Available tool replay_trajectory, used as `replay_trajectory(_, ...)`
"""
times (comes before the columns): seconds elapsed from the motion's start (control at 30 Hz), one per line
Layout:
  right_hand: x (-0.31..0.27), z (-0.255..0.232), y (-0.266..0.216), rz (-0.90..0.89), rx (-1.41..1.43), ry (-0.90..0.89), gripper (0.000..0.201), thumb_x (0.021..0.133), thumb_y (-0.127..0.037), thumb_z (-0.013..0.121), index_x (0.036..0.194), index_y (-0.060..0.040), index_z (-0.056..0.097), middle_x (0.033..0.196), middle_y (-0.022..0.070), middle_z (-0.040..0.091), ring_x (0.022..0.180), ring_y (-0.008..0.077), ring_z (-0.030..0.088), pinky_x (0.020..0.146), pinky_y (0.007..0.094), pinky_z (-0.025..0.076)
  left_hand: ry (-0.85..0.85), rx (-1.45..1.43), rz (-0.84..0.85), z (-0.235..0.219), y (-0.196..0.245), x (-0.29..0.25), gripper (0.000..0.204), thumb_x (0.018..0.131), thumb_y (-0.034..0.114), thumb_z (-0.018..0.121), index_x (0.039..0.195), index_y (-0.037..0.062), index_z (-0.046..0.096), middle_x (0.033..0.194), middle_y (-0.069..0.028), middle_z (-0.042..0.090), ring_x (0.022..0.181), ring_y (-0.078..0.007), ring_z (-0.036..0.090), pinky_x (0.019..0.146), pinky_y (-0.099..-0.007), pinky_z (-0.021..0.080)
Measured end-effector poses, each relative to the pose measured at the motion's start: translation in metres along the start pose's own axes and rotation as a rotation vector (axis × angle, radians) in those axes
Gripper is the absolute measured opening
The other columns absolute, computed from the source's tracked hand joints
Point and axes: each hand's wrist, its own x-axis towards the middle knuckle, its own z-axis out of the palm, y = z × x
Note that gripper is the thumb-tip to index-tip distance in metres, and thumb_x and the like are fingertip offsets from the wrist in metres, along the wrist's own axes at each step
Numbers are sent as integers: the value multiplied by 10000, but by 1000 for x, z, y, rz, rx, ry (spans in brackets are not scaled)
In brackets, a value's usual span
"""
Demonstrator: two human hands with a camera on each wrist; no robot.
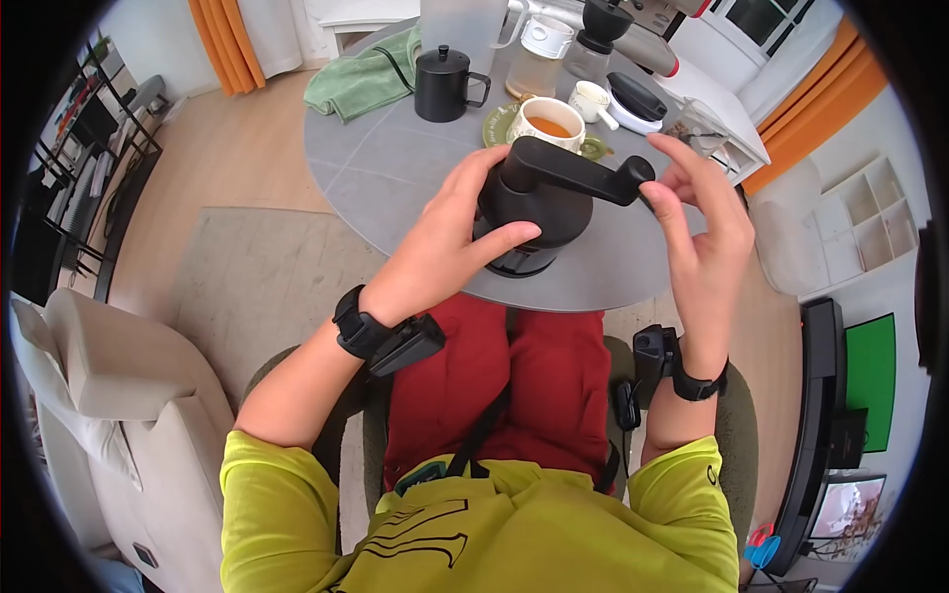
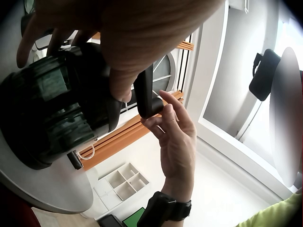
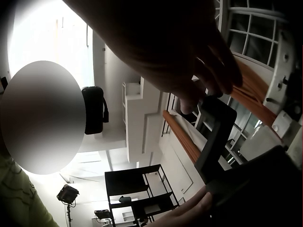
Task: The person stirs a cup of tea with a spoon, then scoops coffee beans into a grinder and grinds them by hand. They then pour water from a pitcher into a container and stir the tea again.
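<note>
A black hand coffee grinder (image 1: 544,219) stands upright near the front edge of the grey round table, its crank arm (image 1: 568,170) pointing right. My left hand (image 1: 435,235) grips the grinder's upper body from the left, thumb across the near side. At the crank's outer end, my right hand (image 1: 710,229) pinches the knob (image 1: 637,176) between thumb and fingers. From the left wrist view, the grinder's see-through lower part (image 2: 61,104) shows below the left palm. In the dark right wrist view, the fingers meet the knob at the top of the crank (image 3: 215,137).
Behind the grinder, a cup of tea-coloured liquid (image 1: 547,121) sits on a green saucer (image 1: 497,127). A black lidded pot (image 1: 442,87), a green cloth (image 1: 348,84), a small white cup (image 1: 590,101) and a black-topped scale (image 1: 636,99) stand farther back on the table (image 1: 371,168).
</note>
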Motion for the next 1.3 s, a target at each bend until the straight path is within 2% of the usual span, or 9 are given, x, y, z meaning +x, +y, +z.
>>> replay_trajectory(0.2, 5, 8, 5, -259, 7, 55, 304, 805, -3, 655, 1105, -52, 641, 925, 96, 613, 707, 181, 564, 675, 292, 468, 3, -34, -47, 1, 2, 0, 729, 853, 250, 702, 1415, 46, 285, 1350, -139, 437, 1263, -258, 438, 975, -439, 451)
replay_trajectory(0.4, -1, 4, 5, -21, 35, 56, 330, 819, 57, 590, 1127, -54, 630, 1027, 117, 635, 848, 250, 620, 764, 302, 486, -1, -23, -33, 2, -1, 1, 702, 858, 227, 697, 1407, 48, 297, 1316, -131, 461, 1239, -240, 458, 969, -429, 460)
replay_trajectory(0.5, 3, 11, 9, -206, 41, 146, 306, 824, 60, 584, 1101, -52, 646, 964, 113, 634, 827, 232, 616, 750, 290, 487, 22, -50, -38, 2, -1, 1, 674, 841, 251, 707, 1367, 39, 344, 1315, -172, 456, 1181, -312, 496, 908, -381, 463)
replay_trajectory(0.63, -1, 12, 9, -231, 77, 29, 279, 833, 44, 585, 1086, -49, 657, 965, 106, 630, 821, 220, 610, 752, 295, 485, -8, -33, -34, 1, 0, 2, 685, 859, 187, 694, 1405, 54, 302, 1304, -120, 466, 1231, -223, 462, 965, -412, 467)
replay_trajectory(0.83, -6, 8, 13, 19, 156, 182, 268, 848, 40, 563, 1092, -26, 653, 1046, 123, 647, 964, 261, 625, 821, 331, 486, 6, -41, -18, 3, -6, 2, 684, 848, 210, 704, 1384, 28, 319, 1302, -145, 467, 1207, -256, 476, 924, -381, 474)
replay_trajectory(0.9, -2, 14, 13, -165, 132, 230, 240, 856, 31, 567, 1074, -17, 657, 967, 103, 646, 875, 224, 616, 790, 312, 478, 27, -58, 24, 5, -10, 2, 703, 832, 250, 719, 1369, 5, 335, 1297, -181, 474, 1180, -295, 496, 893, -370, 468)
replay_trajectory(1.03, -11, 15, 13, -191, 110, 114, 245, 863, 25, 564, 1089, -18, 646, 921, 96, 635, 851, 220, 607, 823, 312, 468, -24, -70, -71, 2, -1, 2, 667, 871, 124, 673, 1410, 52, 286, 1343, -93, 427, 1259, -211, 429, 942, -369, 494)
replay_trajectory(1.2, -22, 9, 22, 79, 279, 215, 287, 868, -15, 575, 1154, -3, 596, 1012, 135, 640, 980, 274, 615, 898, 339, 455, -1, -103, -67, 2, -4, 3, 725, 845, 254, 712, 1393, 16, 302, 1296, -180, 483, 1197, -257, 493, 868, -340, 486)
replay_trajectory(1.3, -34, 30, 31, 80, 384, 176, 354, 865, -63, 608, 1208, 4, 556, 1104, 154, 607, 1035, 264, 588, 910, 337, 441, -47, -63, -23, -2, -5, 5, 752, 851, 272, 708, 1412, 34, 269, 1308, -175, 478, 1211, -267, 484, 868, -334, 489)
